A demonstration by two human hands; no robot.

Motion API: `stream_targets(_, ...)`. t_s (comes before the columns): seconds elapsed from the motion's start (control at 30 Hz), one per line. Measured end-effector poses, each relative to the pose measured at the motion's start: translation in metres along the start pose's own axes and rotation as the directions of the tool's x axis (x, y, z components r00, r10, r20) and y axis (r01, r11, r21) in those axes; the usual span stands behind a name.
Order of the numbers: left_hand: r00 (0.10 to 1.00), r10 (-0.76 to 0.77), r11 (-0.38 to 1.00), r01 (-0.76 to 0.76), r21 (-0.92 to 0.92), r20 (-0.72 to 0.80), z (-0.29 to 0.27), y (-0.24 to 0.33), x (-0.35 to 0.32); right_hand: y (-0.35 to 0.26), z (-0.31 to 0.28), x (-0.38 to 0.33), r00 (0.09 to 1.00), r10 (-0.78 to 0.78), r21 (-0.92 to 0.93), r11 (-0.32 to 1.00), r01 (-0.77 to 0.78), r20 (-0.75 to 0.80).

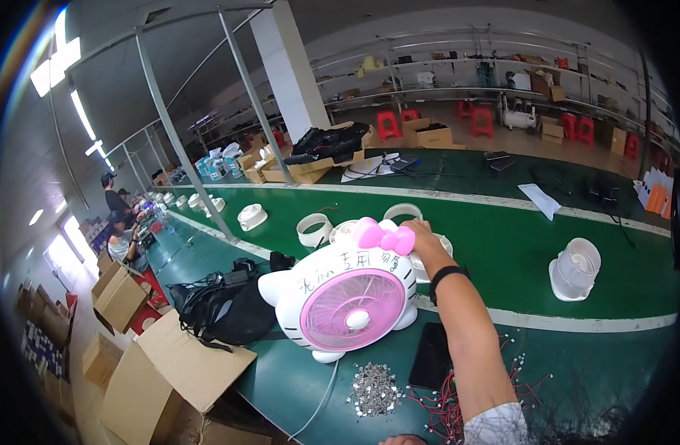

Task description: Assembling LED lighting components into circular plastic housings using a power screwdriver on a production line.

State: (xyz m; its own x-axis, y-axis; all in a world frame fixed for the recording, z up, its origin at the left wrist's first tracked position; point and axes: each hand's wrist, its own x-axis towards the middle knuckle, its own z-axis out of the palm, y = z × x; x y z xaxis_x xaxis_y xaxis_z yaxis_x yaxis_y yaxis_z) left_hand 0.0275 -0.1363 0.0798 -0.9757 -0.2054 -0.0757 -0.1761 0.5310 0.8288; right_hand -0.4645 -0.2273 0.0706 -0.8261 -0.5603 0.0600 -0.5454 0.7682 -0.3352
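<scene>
At the left of the frame I could see co-workers (123, 246) seated and standing along the long bench, with open cardboard boxes (188, 360) below them at lower left. Next came a black bag (240, 315) with cables heaped on it, then, at the centre, a white cat-shaped fan (352, 315) with a pink grille and pink bow (386, 237), tilted on the bench. Below it lay a pile of small metal pieces (375, 391). The left hand (403, 440) barely showed at the lower edge; I couldn't tell its state. The right hand (423, 239) reached past the bow among white round housings (314, 230), its fingers partly hidden, so I couldn't tell whether it gripped anything. Under that forearm were a black phone-like slab (429, 356) and red wires (445, 411); another white housing (575, 268) stood at right on the green belt (495, 245).
</scene>
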Motion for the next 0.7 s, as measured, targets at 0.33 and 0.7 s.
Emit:
stream_targets(0.33,0.942,0.299,0.926,-0.247,0.284,-0.154,0.062,-0.084,-0.003,0.034,-0.100,-0.182,0.415,0.242,0.302,0.950,0.084,-0.877)
stream_targets(0.7,0.784,0.297,0.851,-0.476,-0.222,-0.545,0.050,-0.076,-0.017,-0.033,-0.064,-0.625,0.770,0.390,0.431,0.887,-0.166,-0.505)
